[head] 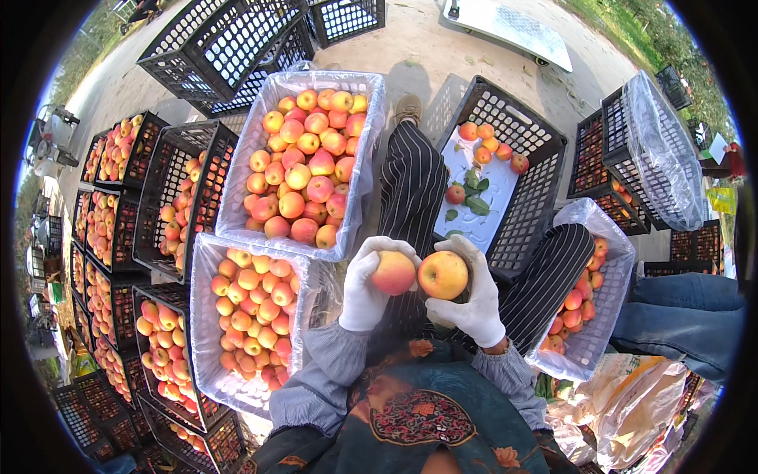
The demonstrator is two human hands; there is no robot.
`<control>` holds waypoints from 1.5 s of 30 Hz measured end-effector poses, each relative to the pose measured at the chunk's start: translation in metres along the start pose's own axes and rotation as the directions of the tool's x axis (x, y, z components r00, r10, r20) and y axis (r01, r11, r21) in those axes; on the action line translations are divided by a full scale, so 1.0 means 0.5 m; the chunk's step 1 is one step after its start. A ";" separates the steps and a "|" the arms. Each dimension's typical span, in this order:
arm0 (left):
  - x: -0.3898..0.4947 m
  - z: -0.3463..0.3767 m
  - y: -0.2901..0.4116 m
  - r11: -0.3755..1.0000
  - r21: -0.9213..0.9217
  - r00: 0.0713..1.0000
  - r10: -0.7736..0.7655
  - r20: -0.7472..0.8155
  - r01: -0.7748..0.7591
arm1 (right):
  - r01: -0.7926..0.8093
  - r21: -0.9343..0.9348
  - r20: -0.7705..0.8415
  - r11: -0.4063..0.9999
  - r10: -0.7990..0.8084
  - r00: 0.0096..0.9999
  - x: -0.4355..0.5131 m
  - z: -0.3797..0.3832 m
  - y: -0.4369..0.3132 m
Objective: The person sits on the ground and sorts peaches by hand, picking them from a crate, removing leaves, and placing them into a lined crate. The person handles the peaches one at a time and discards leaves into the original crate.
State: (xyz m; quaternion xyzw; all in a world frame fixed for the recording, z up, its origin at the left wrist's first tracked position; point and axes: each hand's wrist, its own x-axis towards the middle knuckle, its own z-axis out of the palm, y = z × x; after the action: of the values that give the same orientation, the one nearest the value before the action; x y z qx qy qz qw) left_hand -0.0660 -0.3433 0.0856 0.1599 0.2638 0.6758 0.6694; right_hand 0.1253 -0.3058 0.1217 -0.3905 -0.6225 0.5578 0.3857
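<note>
In a white glove, my left hand (362, 290) grips a red-and-yellow apple (393, 273). My right hand (474, 302), also gloved, holds a yellower apple (443, 275) with one dimpled end facing up. The two apples sit side by side above my lap, almost touching. Between my legs stands a black plastic crate (521, 178) with a pale blue sheet at its bottom, several apples (485, 142) and some loose green leaves (475, 195). To my left, two plastic-lined crates hold many apples: a farther one (374, 148) and a nearer one (198, 332).
Stacked black crates of apples (112, 278) rise at far left. Empty crates (237, 47) stand at upper left, and a flat white cart (509, 29) is at the top. Beyond my right leg is another lined crate (610, 284). A person's jeans-clad legs (681, 314) are close at right.
</note>
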 end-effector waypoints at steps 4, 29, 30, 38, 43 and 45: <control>-0.002 0.004 0.008 0.920 0.363 0.987 -0.162 0.006 0.149 | 0.080 -0.260 -0.016 0.962 -0.087 0.996 0.007 -0.004 -0.015; -0.023 -0.071 -0.060 0.866 -0.219 0.893 -0.429 0.133 0.449 | -0.294 0.152 0.300 0.944 0.239 0.923 0.017 0.020 0.037; -0.027 -0.069 -0.056 0.869 -0.145 0.881 -0.470 0.052 0.473 | -0.276 0.162 0.274 0.948 0.225 0.935 0.015 0.023 0.040; -0.033 -0.033 -0.027 0.916 0.200 0.937 -0.333 -0.105 0.347 | -0.143 0.331 0.274 0.933 0.050 0.960 0.017 0.008 0.063; -0.027 -0.018 -0.016 0.900 0.425 0.995 -0.084 -0.053 0.098 | -0.047 0.010 0.160 0.999 0.045 0.986 0.028 0.033 0.040; -0.037 -0.023 -0.008 0.929 0.364 0.998 -0.059 -0.027 0.065 | 0.172 -0.256 0.222 0.951 -0.115 0.968 0.039 0.038 0.025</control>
State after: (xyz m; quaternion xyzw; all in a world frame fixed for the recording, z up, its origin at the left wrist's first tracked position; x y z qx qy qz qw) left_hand -0.0683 -0.3632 0.0765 0.2676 0.3947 0.5949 0.6471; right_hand 0.1008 -0.2946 0.1083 -0.3340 -0.7567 0.4743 0.3017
